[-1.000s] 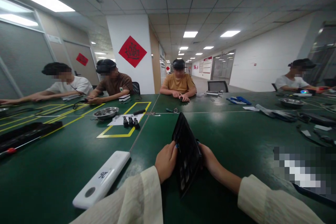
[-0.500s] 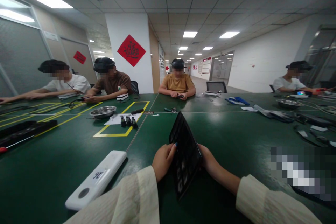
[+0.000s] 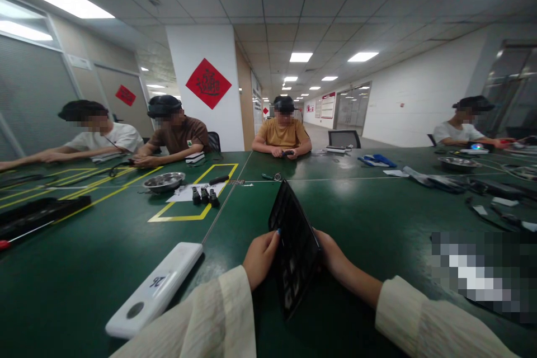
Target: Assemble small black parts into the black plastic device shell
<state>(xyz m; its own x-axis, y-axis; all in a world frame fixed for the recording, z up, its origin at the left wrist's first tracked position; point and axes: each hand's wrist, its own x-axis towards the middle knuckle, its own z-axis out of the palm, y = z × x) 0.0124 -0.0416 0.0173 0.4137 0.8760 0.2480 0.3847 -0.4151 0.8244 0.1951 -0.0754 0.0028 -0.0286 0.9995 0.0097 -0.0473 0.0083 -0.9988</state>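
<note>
A flat black panel [image 3: 293, 246], like a tablet or keyboard part, stands tilted on edge over the green table [image 3: 104, 246] in front of me. My left hand [image 3: 259, 257] grips its left edge, fingers curled around it. My right hand [image 3: 331, 254] holds the right edge from behind, partly hidden by the panel. Both sleeves are cream-coloured.
A white oblong device [image 3: 153, 290] lies at my near left. Farther off are a metal bowl [image 3: 163, 181], small black parts [image 3: 204, 196] on paper inside a yellow taped box, and black tools at far left. Several people sit around the table. More tools lie at right [image 3: 486, 187].
The black panel has tipped slightly, showing more of its face. Both hands kept their grip and place.
</note>
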